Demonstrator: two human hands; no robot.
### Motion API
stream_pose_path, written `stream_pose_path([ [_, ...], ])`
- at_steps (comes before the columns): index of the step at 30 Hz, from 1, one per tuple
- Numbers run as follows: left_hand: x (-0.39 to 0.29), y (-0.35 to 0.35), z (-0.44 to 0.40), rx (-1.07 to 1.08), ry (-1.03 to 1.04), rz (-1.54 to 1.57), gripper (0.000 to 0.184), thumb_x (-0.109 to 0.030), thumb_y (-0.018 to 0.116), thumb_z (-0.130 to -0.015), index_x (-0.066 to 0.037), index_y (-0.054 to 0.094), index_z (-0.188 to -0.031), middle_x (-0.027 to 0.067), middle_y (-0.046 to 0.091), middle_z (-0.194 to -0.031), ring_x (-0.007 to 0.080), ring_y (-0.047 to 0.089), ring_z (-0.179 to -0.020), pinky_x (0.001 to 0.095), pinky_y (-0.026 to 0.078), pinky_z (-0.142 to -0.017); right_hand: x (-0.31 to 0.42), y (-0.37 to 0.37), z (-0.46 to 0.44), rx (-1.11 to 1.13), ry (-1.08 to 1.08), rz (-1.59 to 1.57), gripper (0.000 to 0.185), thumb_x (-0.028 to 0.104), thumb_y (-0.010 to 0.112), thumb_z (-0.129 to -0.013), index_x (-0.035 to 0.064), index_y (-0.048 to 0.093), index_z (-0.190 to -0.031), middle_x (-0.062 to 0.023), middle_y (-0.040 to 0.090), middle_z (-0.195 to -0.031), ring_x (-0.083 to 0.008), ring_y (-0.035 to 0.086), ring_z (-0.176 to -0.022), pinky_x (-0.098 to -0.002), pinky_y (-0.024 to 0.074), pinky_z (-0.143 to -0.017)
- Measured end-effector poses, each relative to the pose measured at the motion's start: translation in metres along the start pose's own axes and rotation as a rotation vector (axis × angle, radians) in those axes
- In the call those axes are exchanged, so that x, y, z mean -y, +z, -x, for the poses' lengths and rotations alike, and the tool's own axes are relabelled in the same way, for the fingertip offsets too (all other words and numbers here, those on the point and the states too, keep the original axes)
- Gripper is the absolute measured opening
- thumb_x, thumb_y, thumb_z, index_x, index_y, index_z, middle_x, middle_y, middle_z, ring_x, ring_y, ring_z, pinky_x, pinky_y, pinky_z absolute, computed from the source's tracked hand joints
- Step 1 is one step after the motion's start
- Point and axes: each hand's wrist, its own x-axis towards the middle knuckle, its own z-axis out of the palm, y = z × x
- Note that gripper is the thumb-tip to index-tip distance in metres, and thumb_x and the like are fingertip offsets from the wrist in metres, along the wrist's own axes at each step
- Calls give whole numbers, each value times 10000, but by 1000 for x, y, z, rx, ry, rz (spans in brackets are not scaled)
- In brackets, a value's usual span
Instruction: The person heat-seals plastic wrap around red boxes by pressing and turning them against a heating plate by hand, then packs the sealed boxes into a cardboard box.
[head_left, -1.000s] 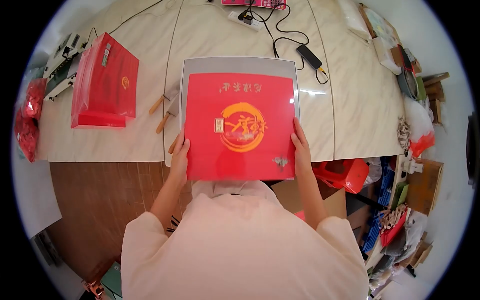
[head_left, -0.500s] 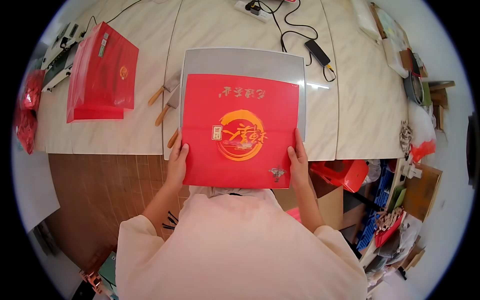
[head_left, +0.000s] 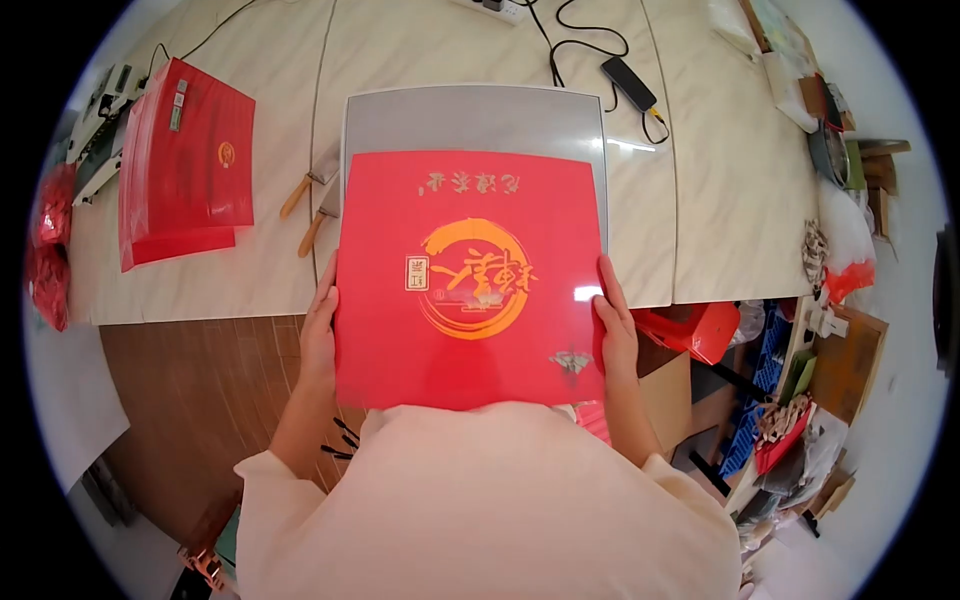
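Observation:
A flat red sheet or panel (head_left: 470, 370) with an orange ring design and upside-down characters is held level near my body. My left hand (head_left: 321, 325) grips its left edge, thumb on top; my right hand (head_left: 616, 330) grips the right edge the same way. Beneath and beyond it lies a grey board (head_left: 470, 118) with a pale rim, its nearer part covered by the red panel. Two wooden-handled scrapers (head_left: 312, 232) rest on the table just left of the grey board. How thick the red panel is cannot be seen.
On the pale table (head_left: 740, 220), red bags or boxes (head_left: 200, 160) stand at the left, beside a white machine (head_left: 100, 140). A black adapter (head_left: 628, 84) with cables lies at the back. A red stool (head_left: 700, 330) and a cluttered shelf are at the right.
The red panel has come nearer to my body and looks larger, with both hands still on its sides. More of the grey board shows beyond it. The camera view has shifted slightly.

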Motion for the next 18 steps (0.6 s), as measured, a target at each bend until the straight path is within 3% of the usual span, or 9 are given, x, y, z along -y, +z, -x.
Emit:
stream_pose_path([
  [5,-4,2,-18,-85,0,-123,458,-191,362,-995,-35,314,-1424,80,350,-1457,183,352,-1325,299,280,-1092,0,2,-16,-26,-24,37,475,91,415,-954,9,333,-1415,-83,342,-1466,-165,305,-1348,-281,226,-1092],
  [11,-3,-8,-91,0,175,-272,460,-233,396,-997,-22,354,-1403,82,377,-1438,174,362,-1313,292,294,-1074,-7,7,-86,-27,-114,64,461,135,437,-959,12,368,-1398,-95,388,-1437,-176,346,-1323,-279,245,-1080],
  [14,1,-4,-113,6,237,-284,453,-234,399,-997,-27,366,-1399,75,382,-1434,168,364,-1310,283,302,-1067,-11,1,-113,7,-171,186,474,130,429,-963,21,339,-1415,-95,357,-1457,-172,330,-1334,-277,243,-1081],
  [18,12,18,-120,-16,228,-212,460,-256,388,-1003,-42,352,-1410,71,379,-1437,156,365,-1307,269,315,-1056,-23,-4,-128,18,-219,17,509,126,431,-968,27,274,-1442,-110,278,-1496,-170,295,-1353,-271,241,-1083],
])
